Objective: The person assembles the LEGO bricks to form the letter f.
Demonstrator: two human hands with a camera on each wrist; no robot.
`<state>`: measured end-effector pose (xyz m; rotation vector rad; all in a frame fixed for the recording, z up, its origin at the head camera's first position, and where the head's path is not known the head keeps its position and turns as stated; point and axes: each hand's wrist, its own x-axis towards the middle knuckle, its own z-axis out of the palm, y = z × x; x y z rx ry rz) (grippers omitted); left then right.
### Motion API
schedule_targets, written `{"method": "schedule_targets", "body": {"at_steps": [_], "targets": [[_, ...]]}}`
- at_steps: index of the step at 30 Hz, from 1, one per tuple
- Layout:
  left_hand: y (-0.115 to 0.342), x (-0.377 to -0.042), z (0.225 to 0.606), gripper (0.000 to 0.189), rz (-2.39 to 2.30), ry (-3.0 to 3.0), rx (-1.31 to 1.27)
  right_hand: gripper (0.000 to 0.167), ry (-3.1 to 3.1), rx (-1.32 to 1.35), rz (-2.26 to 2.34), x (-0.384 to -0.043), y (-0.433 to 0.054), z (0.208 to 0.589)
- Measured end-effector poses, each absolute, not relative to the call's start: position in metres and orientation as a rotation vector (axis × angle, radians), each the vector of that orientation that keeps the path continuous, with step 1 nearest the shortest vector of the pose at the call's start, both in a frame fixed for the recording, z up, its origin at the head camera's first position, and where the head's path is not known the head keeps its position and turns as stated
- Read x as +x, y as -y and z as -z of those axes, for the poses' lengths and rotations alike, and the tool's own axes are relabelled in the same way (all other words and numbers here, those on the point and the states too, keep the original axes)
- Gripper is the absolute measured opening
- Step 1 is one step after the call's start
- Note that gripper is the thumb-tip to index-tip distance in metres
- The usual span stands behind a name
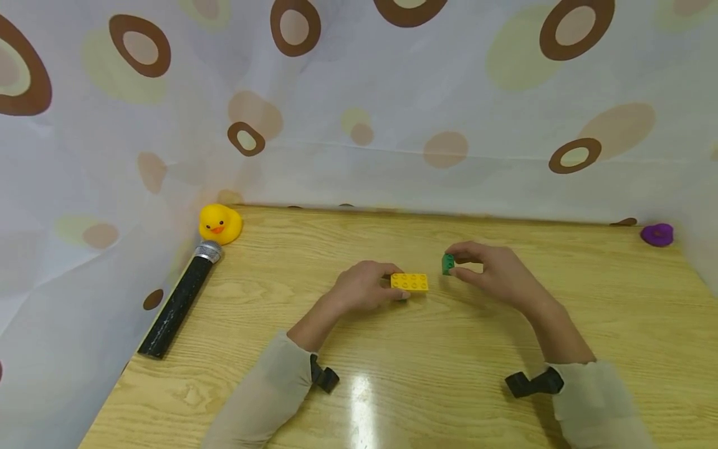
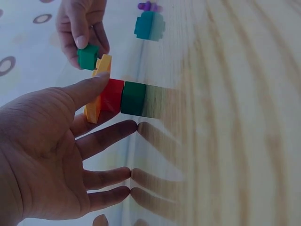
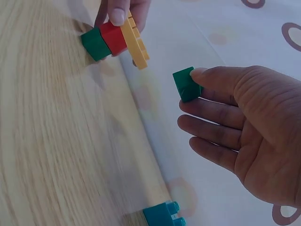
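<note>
My left hand (image 1: 364, 285) grips a small stack of toy building bricks between thumb and fingers. On top lies a long yellow brick (image 1: 409, 282) with studs facing up. Under it come a red brick (image 2: 112, 96) and a green brick (image 2: 134, 99), which stands at the table surface; the head view hides both. My right hand (image 1: 499, 274) pinches another small green brick (image 3: 186, 85) by thumb and index finger, raised off the table. This brick is just right of the yellow brick's end in the head view, with a gap between them.
A teal brick (image 3: 160, 215) stands on the table (image 1: 392, 355) beyond the right hand. A yellow rubber duck (image 1: 220, 224) and a black microphone (image 1: 182, 299) lie at the left, with a purple object (image 1: 657, 234) in the far right corner. A patterned curtain (image 1: 359, 93) borders the table.
</note>
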<state>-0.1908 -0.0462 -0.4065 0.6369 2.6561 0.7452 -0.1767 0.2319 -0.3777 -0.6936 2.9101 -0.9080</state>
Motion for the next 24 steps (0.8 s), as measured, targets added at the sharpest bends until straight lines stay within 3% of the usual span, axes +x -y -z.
{"method": "schedule_targets", "body": {"at_steps": [24], "targets": [[0.042, -0.187, 0.405, 0.05, -0.672, -2.671, 0.724, 0.036, -2.834, -0.835, 0.975, -0.166, -0.188, 0.39]]}}
